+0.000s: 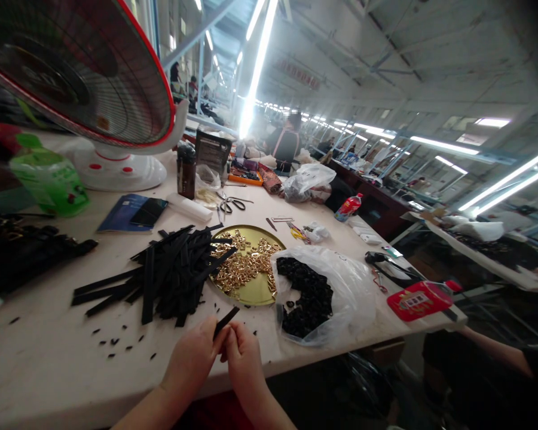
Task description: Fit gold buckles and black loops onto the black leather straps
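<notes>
My left hand (195,358) and my right hand (244,358) meet at the near edge of the table (49,358), both closed in a pinch on one black strap (226,319) that sticks up and to the right between them. Just beyond lies a heap of black straps (170,275). Behind it, a round gold tray (251,289) carries a pile of gold metal buckles (244,263). A clear plastic bag of small black pieces (309,298) lies to the right of the tray.
A white and red fan (94,83) stands at the back left, with a green bottle (49,179), a blue booklet (121,214) and scissors (231,204) nearby. A red packet (419,298) lies at the right edge. Another person's arm (493,352) shows at the lower right. Black scraps (116,341) dot the tabletop.
</notes>
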A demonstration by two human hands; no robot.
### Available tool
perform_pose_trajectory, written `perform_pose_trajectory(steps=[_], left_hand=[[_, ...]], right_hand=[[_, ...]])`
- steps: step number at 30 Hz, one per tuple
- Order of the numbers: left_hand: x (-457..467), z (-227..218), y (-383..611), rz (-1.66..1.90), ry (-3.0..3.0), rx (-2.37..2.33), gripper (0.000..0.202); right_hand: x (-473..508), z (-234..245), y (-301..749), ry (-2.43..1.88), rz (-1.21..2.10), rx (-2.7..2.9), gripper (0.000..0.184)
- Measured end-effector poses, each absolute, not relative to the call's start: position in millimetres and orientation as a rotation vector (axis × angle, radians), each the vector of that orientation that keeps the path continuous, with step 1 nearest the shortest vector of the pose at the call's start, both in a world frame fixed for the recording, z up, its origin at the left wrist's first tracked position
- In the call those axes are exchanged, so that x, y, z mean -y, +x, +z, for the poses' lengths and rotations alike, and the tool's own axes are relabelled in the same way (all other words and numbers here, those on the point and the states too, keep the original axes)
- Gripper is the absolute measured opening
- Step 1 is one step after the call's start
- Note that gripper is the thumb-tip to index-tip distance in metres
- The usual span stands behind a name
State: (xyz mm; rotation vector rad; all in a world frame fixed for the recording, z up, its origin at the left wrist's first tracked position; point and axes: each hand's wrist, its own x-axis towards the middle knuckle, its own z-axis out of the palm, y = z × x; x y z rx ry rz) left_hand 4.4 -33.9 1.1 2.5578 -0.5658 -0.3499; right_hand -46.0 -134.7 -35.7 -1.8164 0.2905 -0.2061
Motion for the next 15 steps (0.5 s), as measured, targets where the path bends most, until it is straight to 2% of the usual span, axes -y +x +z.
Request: perform_pose_trajectory(steps=[6,10,15], left_hand=[[32,6,8,-0.333,2.577,0.676,0.025],[33,4,6,-0.319,2.687,0.788,0.027],[33,-6,8,-0.247,2.687,0.873,0.03]], right_hand=[[142,-33,-41,-1.748,-0.066,-0.223,0.035],[145,-30,-43,-1.439,0.118,-0.207,0.036],[138,-27,-49,-1.216,0.115,-0.298,0.027]])
